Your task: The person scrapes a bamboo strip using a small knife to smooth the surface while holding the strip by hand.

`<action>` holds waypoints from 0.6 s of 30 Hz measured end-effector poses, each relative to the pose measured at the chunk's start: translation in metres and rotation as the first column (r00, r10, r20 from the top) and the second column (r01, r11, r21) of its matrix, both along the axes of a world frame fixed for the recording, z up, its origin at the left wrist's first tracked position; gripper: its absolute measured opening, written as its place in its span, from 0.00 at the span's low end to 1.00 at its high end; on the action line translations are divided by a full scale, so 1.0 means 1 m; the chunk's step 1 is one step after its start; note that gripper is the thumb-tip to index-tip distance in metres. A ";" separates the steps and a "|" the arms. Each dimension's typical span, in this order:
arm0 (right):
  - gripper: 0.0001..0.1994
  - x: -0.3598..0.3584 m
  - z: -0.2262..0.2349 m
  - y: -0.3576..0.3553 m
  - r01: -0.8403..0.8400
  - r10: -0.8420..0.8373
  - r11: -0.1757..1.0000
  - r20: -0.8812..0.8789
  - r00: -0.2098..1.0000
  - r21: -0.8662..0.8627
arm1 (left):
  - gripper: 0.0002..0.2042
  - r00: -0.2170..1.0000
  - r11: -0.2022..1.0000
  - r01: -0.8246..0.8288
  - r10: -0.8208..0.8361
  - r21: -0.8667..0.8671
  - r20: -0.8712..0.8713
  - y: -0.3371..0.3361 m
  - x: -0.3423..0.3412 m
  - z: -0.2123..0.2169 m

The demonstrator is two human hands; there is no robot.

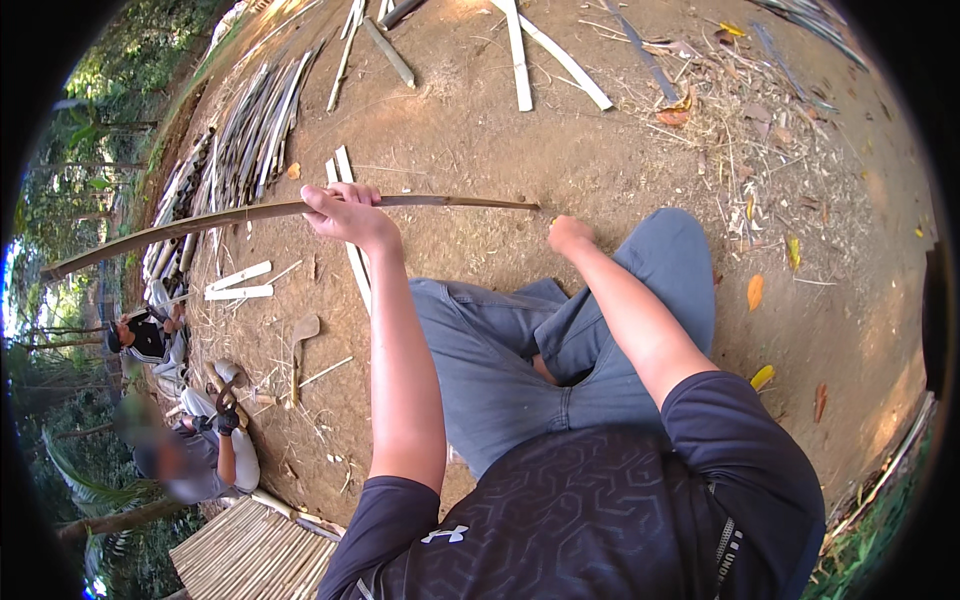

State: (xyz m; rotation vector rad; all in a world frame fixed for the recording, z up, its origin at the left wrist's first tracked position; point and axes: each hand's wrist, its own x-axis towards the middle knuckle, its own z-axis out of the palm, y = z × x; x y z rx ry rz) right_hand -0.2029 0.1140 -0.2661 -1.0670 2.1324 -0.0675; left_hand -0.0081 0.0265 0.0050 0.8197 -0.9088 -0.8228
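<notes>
The left hand (345,214) holds a long stick (240,215) that runs left to right, past the legs (490,350). The right hand (570,236) is curled up near its right end; I cannot tell what it holds.

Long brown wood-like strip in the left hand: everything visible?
The long, narrow brown strip looks like split wood or bamboo. Gripped partway along by the bare left hand, it spans crosswise, bowed (perhaps partly lens bend), narrowing toward its right tip, near the bare right hand. Whether anything touches that tip is unclear.
</notes>
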 end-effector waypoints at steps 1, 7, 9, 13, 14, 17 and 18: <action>0.15 -0.007 -0.003 -0.003 -0.015 0.016 1.000 -0.038 0.999 0.025 | 0.19 1.000 1.000 0.025 -0.025 0.002 -0.011 0.002 -0.002 0.001; 0.13 -0.022 -0.009 -0.007 -0.020 0.014 0.998 -0.114 0.993 -0.052 | 0.18 1.000 1.000 0.010 -0.010 -0.026 -0.018 0.010 -0.007 -0.001; 0.13 -0.019 -0.003 -0.005 -0.071 0.069 0.997 -0.179 0.981 -0.007 | 0.19 1.000 1.000 0.009 -0.009 -0.001 -0.025 0.011 -0.003 -0.002; 0.13 -0.016 0.027 0.011 0.125 -0.136 0.989 -0.153 0.979 -0.078 | 0.22 0.998 0.998 -0.065 0.065 -0.005 -0.013 0.012 0.004 -0.001; 0.13 -0.012 0.034 0.016 0.143 -0.157 0.982 -0.112 0.981 -0.124 | 0.22 0.998 0.998 -0.064 0.064 -0.006 -0.004 0.014 0.006 -0.003; 0.16 -0.006 0.059 0.019 0.164 -0.161 0.938 0.032 0.986 -0.304 | 0.22 0.998 0.998 -0.058 0.058 -0.014 -0.001 0.016 0.001 -0.002; 0.18 -0.003 0.067 0.018 0.140 -0.114 0.915 0.091 0.989 -0.379 | 0.22 0.999 0.998 -0.051 0.051 -0.028 -0.008 0.017 -0.002 -0.002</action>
